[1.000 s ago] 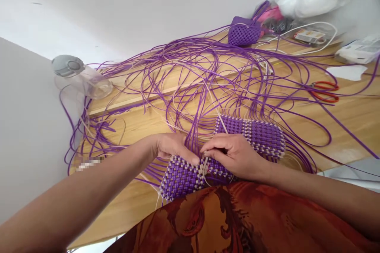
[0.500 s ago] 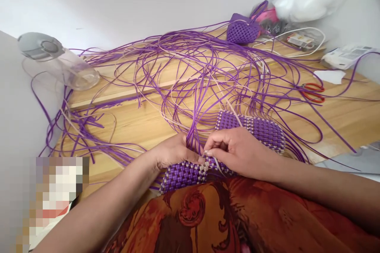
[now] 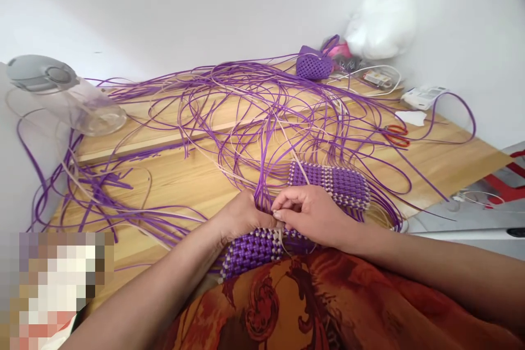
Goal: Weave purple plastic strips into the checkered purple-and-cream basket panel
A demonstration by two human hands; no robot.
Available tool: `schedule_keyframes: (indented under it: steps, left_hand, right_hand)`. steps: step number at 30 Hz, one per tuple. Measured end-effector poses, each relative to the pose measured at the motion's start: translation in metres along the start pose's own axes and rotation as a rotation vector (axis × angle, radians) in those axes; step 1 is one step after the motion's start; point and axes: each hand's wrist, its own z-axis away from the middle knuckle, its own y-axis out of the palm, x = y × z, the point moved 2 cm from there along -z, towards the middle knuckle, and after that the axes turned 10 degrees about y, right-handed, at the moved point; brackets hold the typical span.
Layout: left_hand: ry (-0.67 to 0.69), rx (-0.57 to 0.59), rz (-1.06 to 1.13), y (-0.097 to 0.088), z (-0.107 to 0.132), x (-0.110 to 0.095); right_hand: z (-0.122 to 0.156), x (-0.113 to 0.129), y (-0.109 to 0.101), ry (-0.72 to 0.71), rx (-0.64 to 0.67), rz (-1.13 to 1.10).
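A woven purple-and-cream piece (image 3: 254, 250) lies against my lap, with many loose plastic strips running from it. My left hand (image 3: 243, 213) is closed on its upper edge, thumb pressed down beside a bunch of upright purple strips (image 3: 262, 180). Close against that thumb, my right hand (image 3: 314, 214) has thumb and index finger pinched together at the weave. What lies between those fingertips is mostly hidden; a thin cream strip shows just below them. Past my right hand rests a second woven section (image 3: 348, 186), purple with cream bands.
Tangled purple and cream strips (image 3: 229, 82) spread over the wooden table (image 3: 172, 175). Orange-handled scissors (image 3: 397, 135) lie at right. A small purple woven basket (image 3: 314, 64) and a white plastic bag (image 3: 379, 30) stand at the back. A clear grey-lidded jar (image 3: 98, 112) lies tilted at left.
The view has swung, so the table's things sit further left and lower. My right fingertips have come closer to my left thumb, and the cream strip's loop beneath them shows less.
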Motion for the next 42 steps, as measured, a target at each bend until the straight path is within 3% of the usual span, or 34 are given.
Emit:
schedule_keyframes:
  steps: [5,10,22,24,27,29,31,33,37,42]
  left_hand:
    - [0.02,-0.06,-0.106,0.003,0.001,0.005]
    - [0.006,-0.026,-0.207,0.004,0.004,0.007]
    - [0.009,-0.092,-0.218,0.009,0.022,-0.003]
    - [-0.027,-0.062,-0.188,0.008,0.021,-0.002]
    - [-0.07,-0.059,-0.183,0.006,0.018,0.002]
    - [-0.074,-0.064,-0.192,0.005,0.016,0.005]
    - [-0.072,-0.06,-0.203,0.004,0.015,0.008]
    - [-0.066,-0.069,-0.223,0.004,0.013,0.009]
    - [-0.055,-0.108,-0.27,0.005,0.011,0.011]
    - [-0.064,-0.181,-0.286,0.007,0.005,0.014]
  right_hand:
    - [0.008,-0.003,0.0,-0.063,-0.075,0.092]
    - [0.014,-0.008,0.001,-0.081,-0.094,0.135]
    - [0.009,0.012,-0.026,-0.275,0.078,0.414]
    - [0.021,0.003,-0.037,-0.201,0.084,0.411]
    - [0.044,-0.031,-0.056,0.015,0.081,0.409]
    - [0.059,-0.057,-0.067,0.115,-0.053,0.385]
    - [0.071,-0.08,-0.072,0.128,-0.212,0.378]
    - [0.08,-0.095,-0.07,0.08,-0.313,0.45]
    - [0.083,-0.106,-0.048,0.031,-0.342,0.62]
    - [0.054,-0.101,-0.025,0.109,-0.356,0.772]
